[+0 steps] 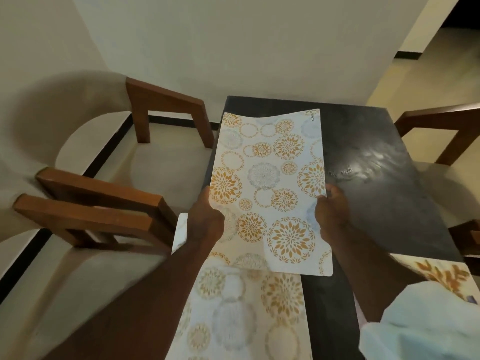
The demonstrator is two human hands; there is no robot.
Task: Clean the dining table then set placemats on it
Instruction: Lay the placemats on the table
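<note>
I hold a white placemat (270, 178) printed with orange and grey flower circles over the left side of the dark dining table (368, 165). My left hand (206, 219) grips its left edge and my right hand (331, 211) grips its right edge. Its far end curls slightly above the table's far left corner. A second placemat (239, 307) of the same pattern lies flat on the table below it, nearer to me. Part of a third placemat (439, 274) shows at the right, near my white sleeve.
Wooden chairs (104, 203) stand along the table's left side, one (166, 110) at the far left. Another chair (446, 126) stands on the right side. A cream wall lies beyond the table, with a doorway at the upper right.
</note>
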